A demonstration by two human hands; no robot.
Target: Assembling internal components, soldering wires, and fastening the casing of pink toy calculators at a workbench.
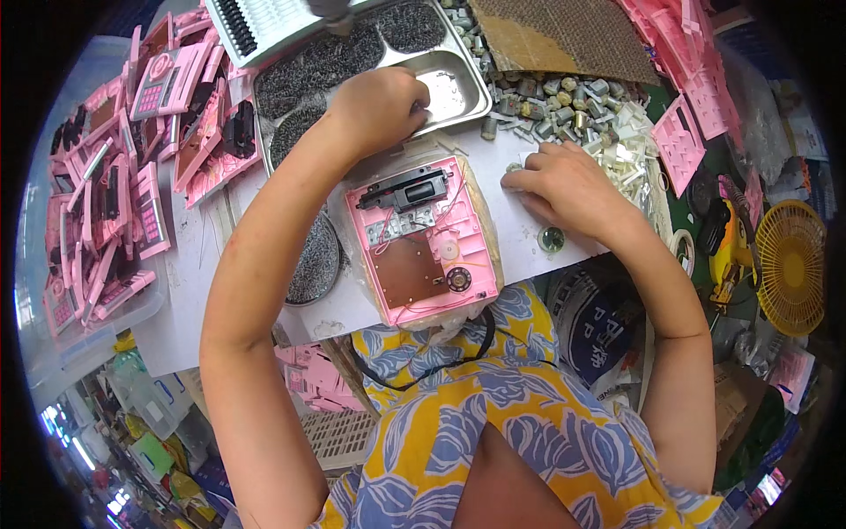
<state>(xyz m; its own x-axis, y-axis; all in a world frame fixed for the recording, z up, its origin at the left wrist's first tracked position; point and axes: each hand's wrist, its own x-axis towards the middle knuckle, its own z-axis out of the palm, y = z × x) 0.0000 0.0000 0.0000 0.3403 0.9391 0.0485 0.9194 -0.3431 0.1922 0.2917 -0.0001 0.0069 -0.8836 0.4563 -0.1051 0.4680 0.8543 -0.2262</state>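
In front of me lies an open pink plastic housing (441, 234) on a padded, wrapped block. It carries a black mechanism (405, 191), a brown circuit board (406, 271), thin wires and a small round dark wheel (458, 279). My left hand (377, 110) is at the metal tray (480, 104), by its nearly bare compartment; its fingers are curled and the tips are hidden. My right hand (573, 187) rests low over the white table beside the small metal motors (564, 110). Its fingers are bent together, with a small greyish bit at the tips that I cannot make out.
Pink device shells (115, 194) are heaped at the left. Dark small screws (326, 66) fill other tray compartments and a round dish (315, 264). White plastic parts (630, 159), a cardboard piece (564, 40), a yellow power tool (730, 251) and a yellow basket (790, 264) lie right.
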